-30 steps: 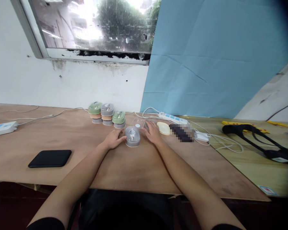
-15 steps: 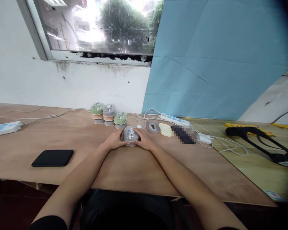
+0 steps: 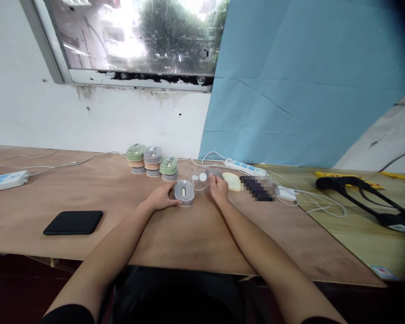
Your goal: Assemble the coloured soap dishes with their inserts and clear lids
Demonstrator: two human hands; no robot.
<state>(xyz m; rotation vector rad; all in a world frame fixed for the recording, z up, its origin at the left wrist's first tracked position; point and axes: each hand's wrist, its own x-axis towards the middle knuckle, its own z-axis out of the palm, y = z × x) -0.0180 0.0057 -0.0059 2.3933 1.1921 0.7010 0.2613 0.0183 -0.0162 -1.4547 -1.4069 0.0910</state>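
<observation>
A small grey oval container [image 3: 184, 192] sits on the wooden table [image 3: 175, 234] in front of me. My left hand [image 3: 162, 198] curls against its left side and steadies it. My right hand [image 3: 218, 189] is just to the right, fingers pinched on the edge of a clear plastic lid [image 3: 198, 178], held low over the table behind the container. A second clear lid seems to lie under or beside it. A cream oval piece [image 3: 232, 181] lies right of my right hand, and a grey piece [image 3: 216, 172] is partly hidden behind the fingers.
Three short stacks of green, grey and tan containers [image 3: 152, 160] stand near the wall. A black phone [image 3: 73, 222] lies at the left front, beyond it a power strip [image 3: 5, 180]. Another power strip [image 3: 245, 167], cables, a charger [image 3: 285, 193] and a black strap-like object [image 3: 357, 189] lie to the right.
The clear lid has come off the grey container; my right hand has carried it back and to the right. My left hand has stayed on the container.
</observation>
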